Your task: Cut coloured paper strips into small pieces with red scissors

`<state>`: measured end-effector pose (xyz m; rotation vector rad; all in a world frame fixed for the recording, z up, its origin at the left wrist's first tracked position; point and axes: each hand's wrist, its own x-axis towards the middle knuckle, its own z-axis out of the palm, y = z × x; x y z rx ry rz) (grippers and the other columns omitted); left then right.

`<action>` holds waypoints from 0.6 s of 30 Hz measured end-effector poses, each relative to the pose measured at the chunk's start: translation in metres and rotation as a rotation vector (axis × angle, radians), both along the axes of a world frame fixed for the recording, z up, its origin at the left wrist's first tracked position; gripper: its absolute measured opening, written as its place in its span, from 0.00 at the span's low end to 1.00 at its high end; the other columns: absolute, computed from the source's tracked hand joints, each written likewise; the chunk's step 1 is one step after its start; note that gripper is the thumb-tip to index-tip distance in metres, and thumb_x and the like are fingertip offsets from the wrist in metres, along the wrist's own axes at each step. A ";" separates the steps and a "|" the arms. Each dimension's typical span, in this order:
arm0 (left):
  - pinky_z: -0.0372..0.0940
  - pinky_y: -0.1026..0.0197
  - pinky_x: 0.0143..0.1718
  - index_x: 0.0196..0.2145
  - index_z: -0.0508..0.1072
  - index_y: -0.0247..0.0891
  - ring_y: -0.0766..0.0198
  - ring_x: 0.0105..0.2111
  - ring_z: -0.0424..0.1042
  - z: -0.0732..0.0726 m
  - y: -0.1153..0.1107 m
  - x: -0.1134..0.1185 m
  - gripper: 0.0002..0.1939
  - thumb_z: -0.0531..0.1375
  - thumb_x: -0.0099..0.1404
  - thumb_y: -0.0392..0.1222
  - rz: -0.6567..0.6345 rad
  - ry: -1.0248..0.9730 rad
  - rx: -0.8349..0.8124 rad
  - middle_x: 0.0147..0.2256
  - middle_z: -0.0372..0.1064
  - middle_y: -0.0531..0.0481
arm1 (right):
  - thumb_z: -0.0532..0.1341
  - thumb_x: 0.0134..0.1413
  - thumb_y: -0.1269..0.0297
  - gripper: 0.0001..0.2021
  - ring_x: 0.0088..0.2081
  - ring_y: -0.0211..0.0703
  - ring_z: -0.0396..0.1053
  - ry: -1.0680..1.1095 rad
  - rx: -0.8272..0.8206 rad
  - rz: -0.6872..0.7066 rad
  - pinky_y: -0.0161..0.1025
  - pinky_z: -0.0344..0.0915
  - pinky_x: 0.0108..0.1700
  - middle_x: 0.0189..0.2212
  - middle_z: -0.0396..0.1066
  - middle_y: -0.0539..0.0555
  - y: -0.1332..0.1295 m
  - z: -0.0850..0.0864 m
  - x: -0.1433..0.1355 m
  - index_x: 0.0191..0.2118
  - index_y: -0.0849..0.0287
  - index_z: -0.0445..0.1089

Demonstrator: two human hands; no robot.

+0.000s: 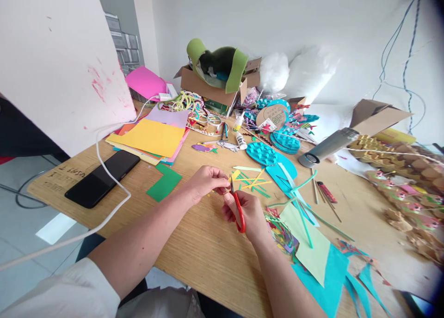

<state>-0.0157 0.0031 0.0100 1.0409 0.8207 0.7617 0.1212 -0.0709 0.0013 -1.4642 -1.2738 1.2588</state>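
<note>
My right hand (254, 218) is closed around red-handled scissors (239, 211), whose blades point up and away from me. Close by on the left, my left hand (204, 184) pinches with thumb and fingertips beside the blades. Whatever lies in that pinch is too small and hidden to name. Just beyond both hands, thin green and yellow paper strips (255, 183) are scattered on the wooden table (194, 244). A cut piece of green paper (163, 181) lies left of my left hand.
To the left are a black phone (102, 179), a white cable (113, 170) and stacked coloured paper (152, 135). Glue bottles (240, 140) and blue egg-tray pieces (262, 154) stand farther back. On the right are a metal flask (328, 148), pale green paper (314, 253) and blue scraps (329, 281).
</note>
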 end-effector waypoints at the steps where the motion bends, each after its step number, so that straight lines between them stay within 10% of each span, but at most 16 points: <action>1: 0.63 0.65 0.27 0.22 0.71 0.32 0.70 0.22 0.67 0.001 0.000 0.000 0.06 0.64 0.46 0.36 0.003 -0.001 -0.001 0.21 0.70 0.50 | 0.64 0.41 0.39 0.25 0.15 0.38 0.65 -0.003 0.000 0.000 0.33 0.59 0.17 0.15 0.70 0.52 0.000 0.000 0.000 0.21 0.57 0.60; 18: 0.63 0.64 0.28 0.21 0.72 0.32 0.69 0.22 0.67 0.002 0.000 -0.003 0.05 0.63 0.46 0.37 -0.005 0.021 0.023 0.21 0.70 0.49 | 0.63 0.41 0.38 0.26 0.14 0.37 0.63 -0.011 0.005 0.031 0.32 0.59 0.17 0.14 0.68 0.50 0.000 -0.002 0.001 0.20 0.57 0.59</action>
